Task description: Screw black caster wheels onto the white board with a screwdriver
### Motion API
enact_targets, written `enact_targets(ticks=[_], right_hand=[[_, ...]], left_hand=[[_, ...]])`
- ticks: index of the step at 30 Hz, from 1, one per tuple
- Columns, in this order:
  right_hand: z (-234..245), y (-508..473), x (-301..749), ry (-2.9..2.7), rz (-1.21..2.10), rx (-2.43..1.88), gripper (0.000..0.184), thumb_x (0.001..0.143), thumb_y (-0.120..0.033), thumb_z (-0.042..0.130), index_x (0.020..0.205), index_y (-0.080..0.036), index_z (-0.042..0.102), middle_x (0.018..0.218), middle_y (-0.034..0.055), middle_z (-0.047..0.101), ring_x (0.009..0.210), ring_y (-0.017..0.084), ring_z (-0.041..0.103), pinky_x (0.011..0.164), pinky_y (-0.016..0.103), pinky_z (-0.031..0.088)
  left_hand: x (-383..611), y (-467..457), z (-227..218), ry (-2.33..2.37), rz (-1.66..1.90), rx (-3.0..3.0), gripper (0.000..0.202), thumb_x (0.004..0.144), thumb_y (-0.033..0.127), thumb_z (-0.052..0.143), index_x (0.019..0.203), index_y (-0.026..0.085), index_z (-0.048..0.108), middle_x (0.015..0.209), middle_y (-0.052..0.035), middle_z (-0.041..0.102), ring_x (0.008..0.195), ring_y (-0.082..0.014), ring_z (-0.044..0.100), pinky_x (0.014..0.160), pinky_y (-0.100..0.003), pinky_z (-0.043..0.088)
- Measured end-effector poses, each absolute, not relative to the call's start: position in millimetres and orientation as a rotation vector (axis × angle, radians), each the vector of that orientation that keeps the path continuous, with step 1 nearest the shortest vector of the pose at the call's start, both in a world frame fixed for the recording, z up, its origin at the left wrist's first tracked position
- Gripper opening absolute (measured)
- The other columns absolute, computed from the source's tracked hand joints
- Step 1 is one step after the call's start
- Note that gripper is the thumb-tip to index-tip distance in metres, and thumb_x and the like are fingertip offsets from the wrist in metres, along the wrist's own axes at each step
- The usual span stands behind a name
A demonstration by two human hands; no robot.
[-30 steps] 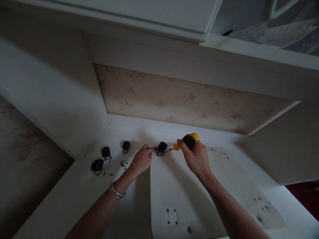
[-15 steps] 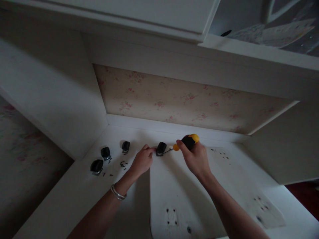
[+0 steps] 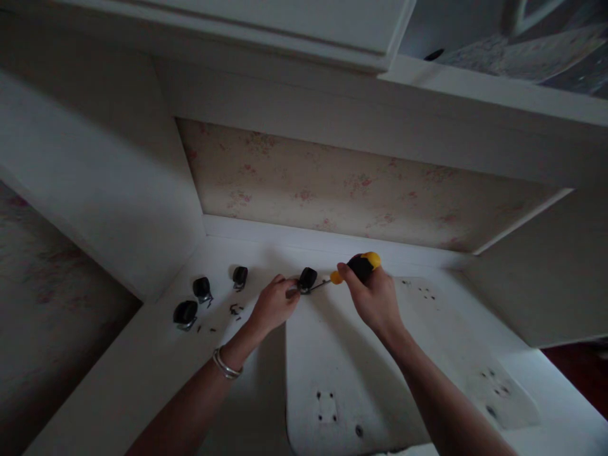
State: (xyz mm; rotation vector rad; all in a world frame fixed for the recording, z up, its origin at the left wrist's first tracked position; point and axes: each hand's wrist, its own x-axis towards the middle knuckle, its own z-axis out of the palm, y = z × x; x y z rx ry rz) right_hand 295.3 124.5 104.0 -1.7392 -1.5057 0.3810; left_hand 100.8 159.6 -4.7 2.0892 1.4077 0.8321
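Note:
My right hand (image 3: 375,301) is closed around the black and yellow handle of a screwdriver (image 3: 357,268), whose thin shaft points left into the base of a black caster wheel (image 3: 308,279). That caster sits at the far edge of a white board (image 3: 351,354) lying flat. My left hand (image 3: 273,305), with bracelets on the wrist, has its fingers pinched against the caster's left side and mounting plate.
Three more black casters (image 3: 185,314) (image 3: 202,289) (image 3: 240,277) and several small dark screws (image 3: 234,310) lie on the white surface at left. Floral paper (image 3: 342,190) backs the recess. White panels close in left, right and above. Screw holes (image 3: 325,406) mark the board.
My left hand has slid slightly right, closer onto the caster's plate. The screwdriver stays at the caster. The view has shifted a little.

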Motion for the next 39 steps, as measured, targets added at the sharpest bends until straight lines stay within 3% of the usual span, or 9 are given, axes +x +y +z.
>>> enact_targets(ticks=[7,15,20,27,39], right_hand=[[105.3,123.5,296.1,-1.494,0.390,-1.749,0.039,0.081,-0.060,0.058,0.073,-0.022,0.054,0.058,-0.0026,0.053,0.053,0.015,0.047,0.053,0.028,0.033],[107.3,122.3,295.6,-1.529,0.407,-1.743,0.038,0.081,-0.059,0.058,0.073,-0.022,0.052,0.058,-0.0028,0.052,0.052,0.015,0.045,0.052,0.028,0.032],[111.3,121.7,296.5,-1.589,0.423,-1.759,0.028,0.081,-0.048,0.057,0.072,-0.022,0.053,0.055,-0.0042,0.048,0.051,0.014,0.044,0.052,0.028,0.031],[118.1,123.1,292.2,-1.676,0.433,-1.741,0.016,0.077,-0.036,0.056,0.069,-0.023,0.051,0.055,-0.0046,0.047,0.051,0.014,0.046,0.053,0.028,0.032],[130.8,124.8,286.9,-1.713,0.242,-1.819,0.044,0.076,-0.067,0.059,0.072,-0.024,0.052,0.059,0.0004,0.060,0.054,0.018,0.052,0.052,0.028,0.032]], left_hand=[[104.6,160.5,-5.5,1.428,0.851,2.087,0.024,0.084,0.013,0.049,0.092,0.021,0.070,0.082,-0.0040,0.060,0.081,-0.0194,0.059,0.076,-0.032,0.050],[102.9,152.9,-10.3,1.456,0.949,2.063,0.029,0.087,0.012,0.047,0.105,0.021,0.067,0.093,-0.0049,0.062,0.087,-0.0187,0.061,0.084,-0.034,0.051],[96.2,147.1,-1.8,1.472,1.041,2.034,0.027,0.091,0.014,0.045,0.106,0.020,0.067,0.100,-0.0055,0.062,0.093,-0.0180,0.062,0.089,-0.035,0.050],[93.2,139.2,12.7,1.423,1.058,2.100,0.026,0.092,0.015,0.044,0.100,0.021,0.069,0.095,-0.0042,0.060,0.089,-0.0168,0.062,0.083,-0.032,0.050],[94.6,136.8,13.6,1.366,1.029,2.074,0.025,0.092,0.016,0.046,0.098,0.021,0.070,0.093,-0.0037,0.063,0.084,-0.0160,0.063,0.080,-0.031,0.050]])
